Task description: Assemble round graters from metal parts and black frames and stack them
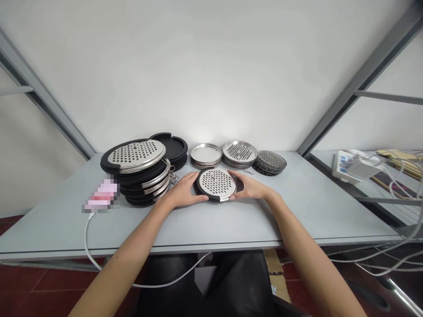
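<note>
A round steel grater disc set in a black rim (217, 183) lies flat on the grey table (231, 220) straight ahead of me. My left hand (183, 192) cups its left edge and my right hand (250, 186) cups its right edge, fingers curled round the rim. To the left rises a tall leaning stack of finished black-rimmed graters (139, 169). Behind the disc stand a stack of black rims (172, 145), a stack of plain steel rings (205, 155), a stack of steel grater discs (239, 153) and a stack of darker perforated discs (270, 161).
A blurred pink object (101, 197) with a white cable (89, 246) lies left of the tall stack. Grey metal frame struts (357, 83) slant at both sides. A side shelf at right holds a white box (350, 166) and tangled cables. A cardboard box (276, 273) sits under the table.
</note>
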Motion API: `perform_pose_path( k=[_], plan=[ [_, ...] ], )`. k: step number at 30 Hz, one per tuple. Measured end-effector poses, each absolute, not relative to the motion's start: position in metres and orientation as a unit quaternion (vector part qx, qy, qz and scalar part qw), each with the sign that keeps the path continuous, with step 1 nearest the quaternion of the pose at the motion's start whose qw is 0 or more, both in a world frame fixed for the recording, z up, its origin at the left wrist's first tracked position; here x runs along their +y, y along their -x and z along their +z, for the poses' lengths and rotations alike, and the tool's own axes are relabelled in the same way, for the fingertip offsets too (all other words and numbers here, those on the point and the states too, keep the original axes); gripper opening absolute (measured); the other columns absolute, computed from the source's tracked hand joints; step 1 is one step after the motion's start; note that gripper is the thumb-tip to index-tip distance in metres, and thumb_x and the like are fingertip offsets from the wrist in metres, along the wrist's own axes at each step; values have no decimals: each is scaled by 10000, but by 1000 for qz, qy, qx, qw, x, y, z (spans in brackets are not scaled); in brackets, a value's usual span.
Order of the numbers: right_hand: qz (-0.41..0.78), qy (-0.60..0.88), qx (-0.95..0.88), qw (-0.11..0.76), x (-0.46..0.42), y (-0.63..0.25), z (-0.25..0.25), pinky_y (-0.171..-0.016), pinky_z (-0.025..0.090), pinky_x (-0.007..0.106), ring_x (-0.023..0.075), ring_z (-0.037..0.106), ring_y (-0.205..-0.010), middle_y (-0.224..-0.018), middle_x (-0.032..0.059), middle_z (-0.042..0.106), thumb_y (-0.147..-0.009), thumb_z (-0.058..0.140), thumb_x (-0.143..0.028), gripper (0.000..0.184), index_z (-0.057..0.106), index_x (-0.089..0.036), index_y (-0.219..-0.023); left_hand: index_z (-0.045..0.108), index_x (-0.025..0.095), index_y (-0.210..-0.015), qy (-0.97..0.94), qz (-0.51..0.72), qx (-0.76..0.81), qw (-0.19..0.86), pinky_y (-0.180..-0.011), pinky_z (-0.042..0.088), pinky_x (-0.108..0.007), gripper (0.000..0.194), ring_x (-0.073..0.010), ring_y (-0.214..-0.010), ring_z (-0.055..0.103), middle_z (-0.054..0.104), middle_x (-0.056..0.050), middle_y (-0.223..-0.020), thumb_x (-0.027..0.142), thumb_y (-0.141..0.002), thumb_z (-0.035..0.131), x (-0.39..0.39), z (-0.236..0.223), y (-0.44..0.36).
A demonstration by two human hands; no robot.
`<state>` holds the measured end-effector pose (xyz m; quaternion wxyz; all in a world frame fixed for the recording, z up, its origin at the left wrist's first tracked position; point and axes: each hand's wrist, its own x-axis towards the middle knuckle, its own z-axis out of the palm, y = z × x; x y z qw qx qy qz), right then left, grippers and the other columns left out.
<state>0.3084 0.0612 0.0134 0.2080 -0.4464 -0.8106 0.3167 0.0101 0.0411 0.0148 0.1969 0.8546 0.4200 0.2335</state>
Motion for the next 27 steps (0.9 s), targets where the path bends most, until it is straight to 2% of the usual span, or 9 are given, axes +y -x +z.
perform_pose_path(
  k=[11,17,23,27],
  plan=[
    [325,414,-821,223,59,-304,10,-1148,295,541,377,374,-1366,-1500,175,375,-549,846,-487,1130,280,-187,-1479,333,174,-1457,-854,236,424,186,-1118,333,-494,933,-338,-1345,396,426,-155,-1459,598,-713,703,41,10,-9],
    [332,431,-809,220,59,-305,8,-1170,219,554,380,302,-1404,-1543,201,276,-532,851,-489,1226,192,-153,-1510,316,169,-1468,-858,232,422,177,-1119,339,-475,939,-325,-1347,399,424,-149,-1462,615,-726,680,40,11,-9],
    [339,426,-810,218,59,-304,10,-1177,221,528,360,305,-1407,-1545,192,276,-533,853,-479,1217,202,-154,-1509,324,159,-1465,-863,242,408,173,-1124,340,-460,919,-316,-1343,409,430,-152,-1459,599,-739,676,40,12,-10],
    [336,418,-814,224,59,-304,10,-1163,258,532,358,359,-1380,-1523,181,331,-533,852,-483,1186,239,-171,-1499,333,177,-1462,-864,246,402,177,-1119,340,-486,905,-326,-1342,409,437,-146,-1456,581,-735,689,40,12,-10]
  ],
)
